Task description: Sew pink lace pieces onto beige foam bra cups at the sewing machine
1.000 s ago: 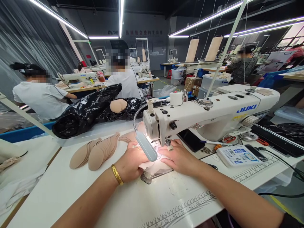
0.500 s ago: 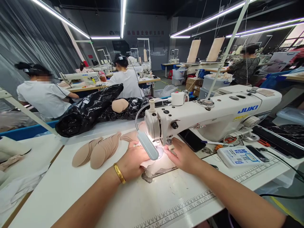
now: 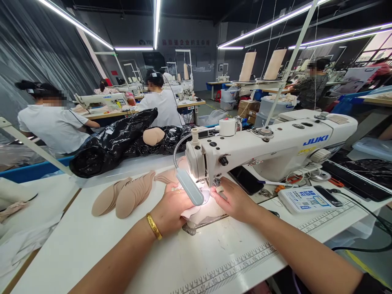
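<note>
My left hand (image 3: 174, 207), with a gold bangle at the wrist, grips a pale beige fabric piece (image 3: 191, 213) at the needle end of a white sewing machine (image 3: 260, 147). Its fingertips are partly hidden by the grey lamp head (image 3: 190, 188). On the other side of the needle area, my right hand (image 3: 235, 202) pinches the fabric's edge between thumb and fingers and wears a light band on one finger. The lamp lights the fabric brightly. Left of my left hand lie fanned stacks of beige oval pads (image 3: 134, 196).
Behind the pads lies a black plastic bag (image 3: 116, 141) with more beige pads (image 3: 153, 136) on it. A phone (image 3: 246, 179) and a white-blue box (image 3: 309, 199) rest right of my right hand. A printed ruler (image 3: 232, 267) runs along the table's front edge. Co-workers sit beyond.
The view has shifted slightly. Both hands stay at almost the same place on the fabric, with no clear change in grip.
</note>
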A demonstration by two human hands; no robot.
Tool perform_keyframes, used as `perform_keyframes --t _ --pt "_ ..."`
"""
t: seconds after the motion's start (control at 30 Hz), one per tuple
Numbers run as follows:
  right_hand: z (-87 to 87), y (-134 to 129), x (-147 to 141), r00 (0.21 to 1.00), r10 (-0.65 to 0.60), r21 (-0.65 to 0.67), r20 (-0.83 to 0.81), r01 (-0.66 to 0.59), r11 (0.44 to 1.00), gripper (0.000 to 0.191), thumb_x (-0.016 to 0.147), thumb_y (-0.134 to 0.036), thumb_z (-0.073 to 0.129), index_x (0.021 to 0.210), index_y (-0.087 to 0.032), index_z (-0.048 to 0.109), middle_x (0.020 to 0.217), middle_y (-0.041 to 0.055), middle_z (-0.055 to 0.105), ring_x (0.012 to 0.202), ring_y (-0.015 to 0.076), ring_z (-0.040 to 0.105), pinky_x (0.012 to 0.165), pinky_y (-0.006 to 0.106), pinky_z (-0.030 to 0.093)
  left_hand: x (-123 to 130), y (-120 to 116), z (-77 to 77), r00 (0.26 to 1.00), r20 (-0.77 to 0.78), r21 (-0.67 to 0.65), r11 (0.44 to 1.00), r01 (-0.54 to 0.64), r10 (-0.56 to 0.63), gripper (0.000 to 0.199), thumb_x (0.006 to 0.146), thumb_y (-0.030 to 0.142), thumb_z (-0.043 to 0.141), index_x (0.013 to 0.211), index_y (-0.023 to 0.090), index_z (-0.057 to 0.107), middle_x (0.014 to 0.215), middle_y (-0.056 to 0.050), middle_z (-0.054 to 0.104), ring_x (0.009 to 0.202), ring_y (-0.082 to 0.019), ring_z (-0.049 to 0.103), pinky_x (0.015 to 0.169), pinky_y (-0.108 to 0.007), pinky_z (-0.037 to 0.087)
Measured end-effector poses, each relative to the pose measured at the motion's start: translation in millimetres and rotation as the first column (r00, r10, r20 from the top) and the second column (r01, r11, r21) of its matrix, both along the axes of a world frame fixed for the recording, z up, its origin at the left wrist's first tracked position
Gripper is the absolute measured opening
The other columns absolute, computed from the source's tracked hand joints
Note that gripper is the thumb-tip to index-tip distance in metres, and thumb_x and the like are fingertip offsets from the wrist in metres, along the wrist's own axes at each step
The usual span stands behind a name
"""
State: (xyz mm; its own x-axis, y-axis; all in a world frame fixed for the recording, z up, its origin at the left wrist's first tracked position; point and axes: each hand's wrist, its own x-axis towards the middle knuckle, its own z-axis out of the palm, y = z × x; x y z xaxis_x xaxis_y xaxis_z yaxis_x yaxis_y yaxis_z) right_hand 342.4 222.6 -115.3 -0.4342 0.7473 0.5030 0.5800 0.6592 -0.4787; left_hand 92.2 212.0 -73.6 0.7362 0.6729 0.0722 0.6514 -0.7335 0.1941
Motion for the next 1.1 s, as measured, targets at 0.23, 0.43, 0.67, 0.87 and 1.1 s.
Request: perform_keyframes --t 0.23,0.43,0.67,0.87,1.1 --pt "1.7 -1 0 1.000 -0.002 0.019 -0.006 0.002 1.000 0.023 0.098 -0.019 0.048 0.081 -0.025 0.034 0.076 -0.0003 0.045 0.072 0.0204 0.049 0.064 0.035 0.041 0 -1 -0.4 0.999 -0.033 0.013 1.000 -0.020 0.021 0.038 0.067 -0.001 0.058 0.093 0.025 0.065 0.100 0.002 0.072 0.101 -0.025 0.062 0.096 -0.044 0.029" --pt "-0.4 -2 1 1.000 -0.001 0.032 0.004 0.001 1.000 0.017 0.099 -0.021 0.047 0.083 -0.024 0.041 0.078 0.0017 0.049 0.072 0.0209 0.050 0.064 0.036 0.042 -3 -1 -6.1 1.000 -0.017 0.022 1.000 -0.021 0.021 0.042 0.066 0.001 0.058 0.099 0.026 0.066 0.110 0.000 0.073 0.104 -0.028 0.064 0.100 -0.051 0.026" --pt "4.0 -4 2 0.999 0.032 0.020 0.021 -0.032 0.999 0.013 0.101 -0.021 0.044 0.090 -0.023 0.050 0.082 0.0042 0.057 0.077 0.0227 0.055 0.069 0.037 0.045 -1 -3 -7.1 0.998 0.000 0.043 0.997 -0.059 0.059 0.040 0.073 0.007 0.058 0.106 0.026 0.068 0.108 -0.004 0.074 0.103 -0.030 0.064 0.101 -0.057 0.023" --pt "1.8 -4 2 0.997 0.076 -0.025 -0.012 -0.076 0.997 0.014 0.102 -0.020 0.044 0.105 -0.021 0.057 0.098 0.0085 0.065 0.091 0.0244 0.060 0.077 0.038 0.048 0 -11 -13.5 0.997 0.010 0.098 0.992 -0.077 0.076 0.032 0.078 0.012 0.056 0.105 0.025 0.070 0.099 -0.005 0.072 0.092 -0.027 0.060 0.098 -0.055 0.025" --pt "7.2 -10 2 0.940 0.286 -0.064 0.187 -0.278 0.958 0.020 0.102 -0.019 0.045 0.098 -0.021 0.064 0.079 0.0016 0.059 0.076 0.0187 0.052 0.075 0.034 0.043 1 -28 -22.7 0.989 0.143 0.208 0.978 0.000 -0.031 0.013 0.094 0.023 0.056 0.092 0.021 0.068 0.087 -0.001 0.069 0.076 -0.019 0.056 0.099 -0.051 0.025"
